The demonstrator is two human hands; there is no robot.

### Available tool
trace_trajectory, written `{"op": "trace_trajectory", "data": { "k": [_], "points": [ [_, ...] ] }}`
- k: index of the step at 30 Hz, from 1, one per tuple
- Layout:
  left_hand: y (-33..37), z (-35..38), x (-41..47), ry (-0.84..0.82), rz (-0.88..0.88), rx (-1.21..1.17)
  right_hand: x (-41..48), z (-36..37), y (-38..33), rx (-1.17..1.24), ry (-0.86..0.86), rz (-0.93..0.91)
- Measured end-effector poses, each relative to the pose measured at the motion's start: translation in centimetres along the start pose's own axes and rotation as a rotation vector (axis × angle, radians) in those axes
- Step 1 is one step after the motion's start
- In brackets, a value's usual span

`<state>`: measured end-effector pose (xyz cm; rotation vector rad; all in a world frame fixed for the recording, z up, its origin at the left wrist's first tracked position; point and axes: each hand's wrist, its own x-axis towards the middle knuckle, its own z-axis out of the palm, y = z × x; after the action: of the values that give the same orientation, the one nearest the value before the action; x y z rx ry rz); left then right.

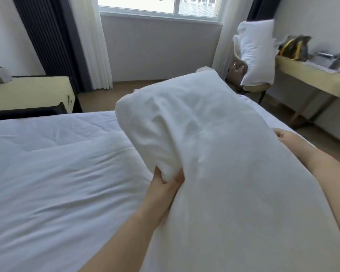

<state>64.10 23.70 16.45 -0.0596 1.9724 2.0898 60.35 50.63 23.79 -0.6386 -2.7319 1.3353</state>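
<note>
Presently a white pillow (214, 144) is held up in front of the person, raised clear above the near right part of the bed (57, 183), with its long axis running from the lower right of the view up toward the window (157, 4). Left hand (165, 185): clenched on the pillow's lower left edge, with the thumb and fingers curled round a bunched fold of the cover. Right hand (294, 143): set against the pillow's right side. Only its back and knuckles show, the fingers are lost behind the fabric, and its grip cannot be told. The pillow's cover is creased near the left hand and smoother toward the far end. The bed carries a white sheet with shallow wrinkles. Beyond the bed on the right, a second pillow (257, 54) stands upright on a chair (253, 88), leaning against its back. Just beside the chair a pale tabletop (310, 75) bears a brown and yellow bag (294, 47). Pale curtains (90, 42) hang beside the window. A low cream bench (28, 91) stands at far left, apart from the bed.
</note>
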Motion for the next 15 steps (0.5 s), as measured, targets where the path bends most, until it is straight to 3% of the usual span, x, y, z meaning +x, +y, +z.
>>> {"op": "trace_trajectory", "data": {
  "k": [4,6,9,11,13,15],
  "points": [
    [-6.7,6.4,3.7,-0.228,-0.124,0.168,0.1,-1.3,8.8,0.065,0.068,0.302],
    [-10.4,7.8,4.6,-0.339,-0.191,0.384,-0.3,1.2,13.9,0.141,0.071,0.439],
    [-14.3,8.0,4.4,-0.486,-0.357,0.614,-2.0,7.0,19.7,-0.117,-0.105,0.600],
    [-15.0,7.5,4.3,-0.523,-0.330,0.701,-2.5,9.3,21.8,-0.418,-0.117,0.638],
    [-13.8,6.3,4.2,-0.505,-0.188,0.798,-2.0,10.3,20.9,-0.468,0.046,0.609],
    [-11.8,3.7,4.2,-0.393,0.114,0.842,-0.5,12.4,19.3,-0.470,0.394,0.239]
  ]
}}
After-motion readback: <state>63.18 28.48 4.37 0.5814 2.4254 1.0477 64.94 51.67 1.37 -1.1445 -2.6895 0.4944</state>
